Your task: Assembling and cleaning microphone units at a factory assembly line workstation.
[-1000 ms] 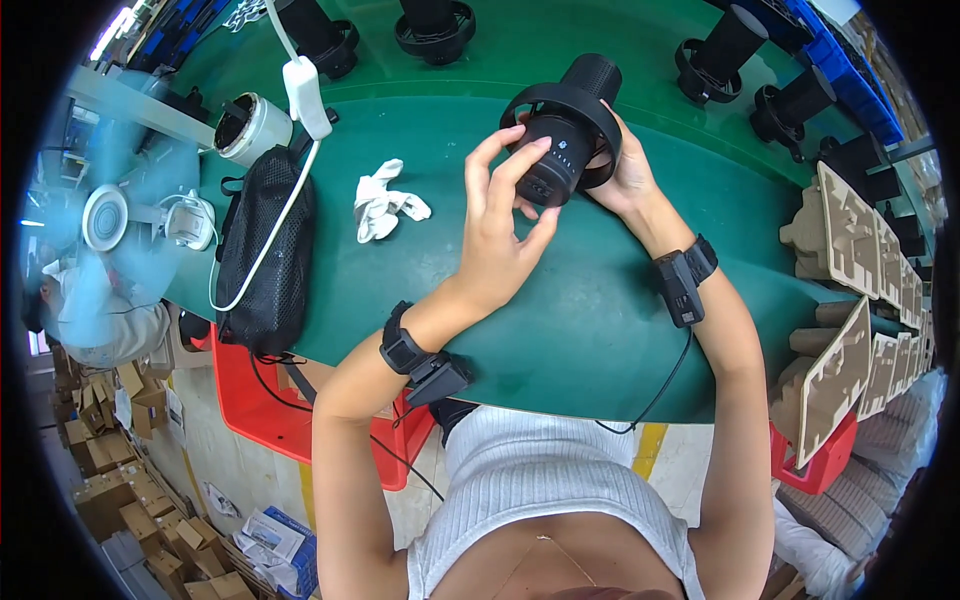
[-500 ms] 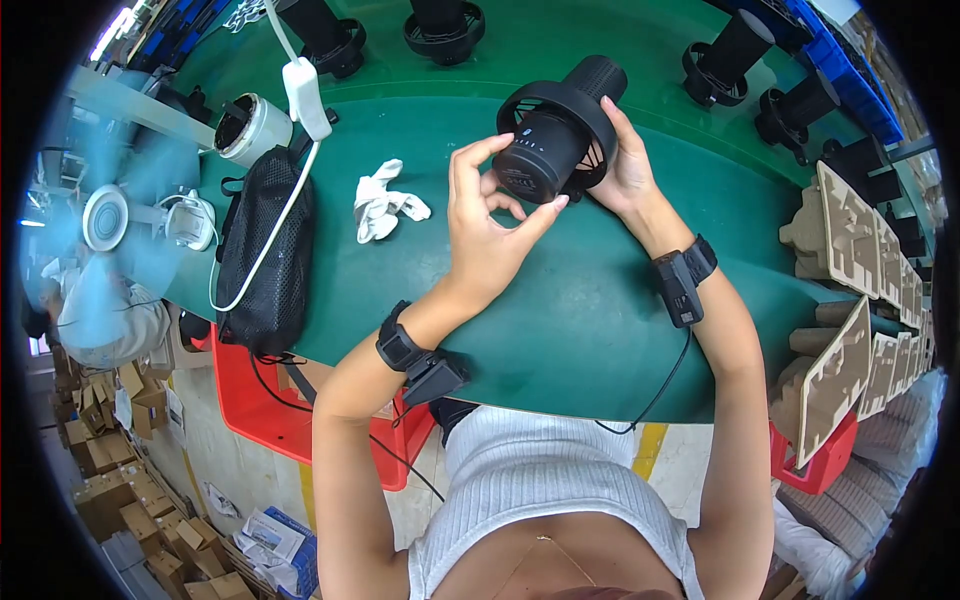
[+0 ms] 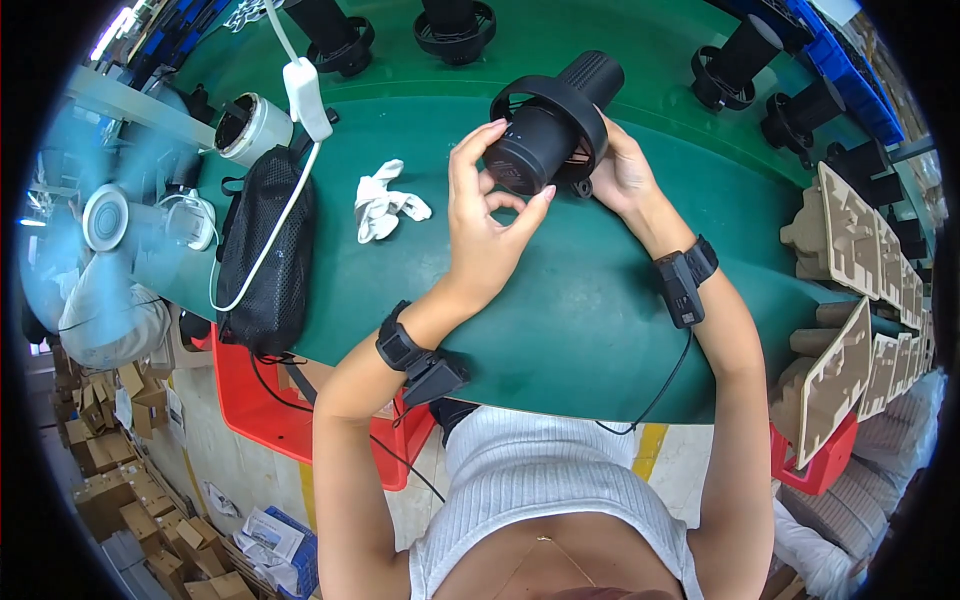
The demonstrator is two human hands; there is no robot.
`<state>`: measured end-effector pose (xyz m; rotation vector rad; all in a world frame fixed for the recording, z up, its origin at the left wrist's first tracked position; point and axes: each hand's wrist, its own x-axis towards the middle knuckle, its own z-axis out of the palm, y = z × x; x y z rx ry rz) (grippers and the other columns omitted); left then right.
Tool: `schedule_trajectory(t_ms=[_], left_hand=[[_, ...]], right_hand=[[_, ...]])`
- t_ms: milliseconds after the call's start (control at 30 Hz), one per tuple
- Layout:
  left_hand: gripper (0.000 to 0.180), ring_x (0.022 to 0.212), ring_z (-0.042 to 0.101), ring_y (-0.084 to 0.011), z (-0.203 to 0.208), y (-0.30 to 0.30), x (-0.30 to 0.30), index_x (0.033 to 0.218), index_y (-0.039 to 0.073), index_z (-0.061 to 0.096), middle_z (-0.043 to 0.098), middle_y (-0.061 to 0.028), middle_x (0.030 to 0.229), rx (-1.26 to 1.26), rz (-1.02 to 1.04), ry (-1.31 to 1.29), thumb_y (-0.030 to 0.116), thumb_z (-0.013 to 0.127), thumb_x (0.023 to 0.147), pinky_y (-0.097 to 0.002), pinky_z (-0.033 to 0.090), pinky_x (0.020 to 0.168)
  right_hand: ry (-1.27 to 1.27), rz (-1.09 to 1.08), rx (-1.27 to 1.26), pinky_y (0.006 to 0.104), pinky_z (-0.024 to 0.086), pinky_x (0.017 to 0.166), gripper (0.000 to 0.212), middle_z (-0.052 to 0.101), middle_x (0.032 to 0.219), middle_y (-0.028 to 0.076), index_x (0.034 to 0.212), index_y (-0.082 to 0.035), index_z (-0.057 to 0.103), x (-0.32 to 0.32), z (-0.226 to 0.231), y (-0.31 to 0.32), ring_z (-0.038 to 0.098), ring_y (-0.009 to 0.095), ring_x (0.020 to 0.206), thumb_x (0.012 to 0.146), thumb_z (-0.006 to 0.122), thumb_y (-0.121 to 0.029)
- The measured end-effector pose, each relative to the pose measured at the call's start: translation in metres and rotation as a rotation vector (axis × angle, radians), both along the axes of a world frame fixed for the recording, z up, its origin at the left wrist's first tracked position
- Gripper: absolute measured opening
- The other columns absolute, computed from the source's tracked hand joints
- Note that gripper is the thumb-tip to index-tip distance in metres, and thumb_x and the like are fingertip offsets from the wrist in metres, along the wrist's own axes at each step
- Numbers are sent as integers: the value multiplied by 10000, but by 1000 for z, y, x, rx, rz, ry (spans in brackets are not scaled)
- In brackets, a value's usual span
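Observation:
A black microphone (image 3: 529, 152) with a mesh grille at its far end hangs tilted above the green work table. A black ring-shaped shock mount (image 3: 548, 92) surrounds its middle. My left hand (image 3: 485, 215) has its thumb and fingertips curled round the smooth lower end. On the right of the mount, my right hand (image 3: 625, 170) is closed on the microphone; some of its fingers are hidden behind the ring. A crumpled pair of white gloves or a cloth (image 3: 385, 203) lies on the table, left of my left hand.
Similar microphones (image 3: 740, 55) stand along the green belt at the back. To the left are a black mesh bag (image 3: 265, 250), a white inline switch box (image 3: 306, 98) on a cord, and a spinning fan (image 3: 106, 218). Moulded cardboard trays (image 3: 850, 235) are stacked at right.
The microphone has shifted slightly left and turned in my hands; the light markings near its lower end show less. Microphones on the back belt have moved a little to the right.

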<state>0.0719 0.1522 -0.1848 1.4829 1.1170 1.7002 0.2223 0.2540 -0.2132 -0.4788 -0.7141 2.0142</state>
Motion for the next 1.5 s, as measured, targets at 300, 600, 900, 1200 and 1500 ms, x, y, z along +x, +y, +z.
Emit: schedule_trajectory(t_ms=[300, 600, 900, 1200, 1500], left_hand=[[690, 1075, 551, -235, -1, -2, -2, 1309, 19, 291, 310, -151, 1354, -13, -25, 110, -113, 643, 731, -226, 531, 689], [640, 977, 581, -196, -1, 0, 0, 1273, 34, 378, 332, -131, 1299, 10, -5, 39, -92, 656, 711, -206, 522, 609], [644, 963, 586, -186, -1, 0, 0, 1266, 32, 380, 342, -128, 1282, 7, 1, 46, -82, 672, 703, -201, 514, 590], [670, 870, 613, -158, -2, -2, -1, 1241, 12, 386, 389, -133, 1225, -37, 10, 84, -17, 748, 677, -194, 486, 554], [506, 615, 584, -82, 5, -2, 1, 997, 2, 392, 603, -116, 808, -197, 17, -95, 103, 790, 701, -182, 449, 501]], right_hand=[[-34, -22, -21, 326, 483, 789, 260, 635, 977, 33, 1056, -76, 599, 2, -2, 0, 588, 131, 881, 907, 559, -285], [-31, 2, -9, 335, 485, 790, 264, 636, 986, 29, 1071, -90, 599, 2, -3, 1, 590, 134, 888, 913, 546, -294], [-54, -21, -4, 348, 481, 800, 268, 638, 1011, 34, 1091, -98, 597, 2, -3, 0, 592, 140, 906, 913, 539, -291], [-83, -27, -58, 338, 511, 799, 348, 638, 1031, 73, 1107, -61, 578, -2, 11, -5, 616, 166, 921, 910, 531, -344], [-33, 44, -128, 364, 451, 903, 455, 618, 1074, 109, 1129, -33, 548, 4, 3, 5, 592, 217, 986, 887, 525, -418]])
